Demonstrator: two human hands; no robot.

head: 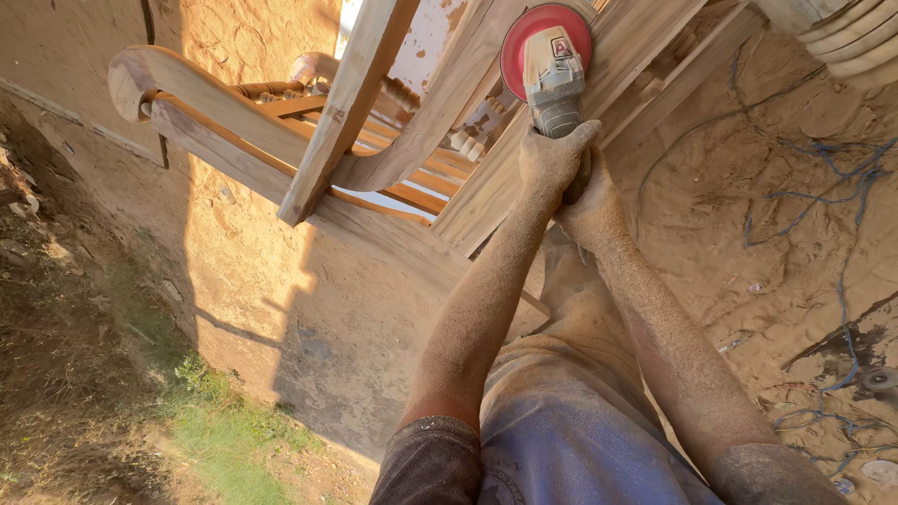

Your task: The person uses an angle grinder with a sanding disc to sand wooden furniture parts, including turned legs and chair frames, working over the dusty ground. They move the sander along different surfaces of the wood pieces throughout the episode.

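The dusty ground (355, 309) fills most of the view, pale tan and packed, half in shadow and half in warm sunlight, with a strip of green grass (220, 440) along the lower left edge. Above it, across the upper middle, stands a wooden chair frame (281, 150) of bare planks, with a curved armrest, a row of slats and turned spindles; one flat board (645, 56) slants up toward the top right corner. At the top right corner, part of a ribbed pale hose (856, 42) shows. Thin blue cords (814, 178) trail over the sawdust-covered ground on the right, beside a small round disc (879, 379) lying flat near the right edge.

Both forearms reach up from the bottom of the view, coated in fine sawdust, over dusty blue trousers (561, 440). They meet at a grey handheld sander (554, 79), which sits high in the middle of the view with its round red pad (517, 47) pressed against the slanted chair boards. The left hand (554, 159) wraps the sander's ribbed grip from the front, fingers closed around it. The right hand (591, 201) sits just below and behind the left, touching it, its fingers curled tight on the lower part of the same grip.
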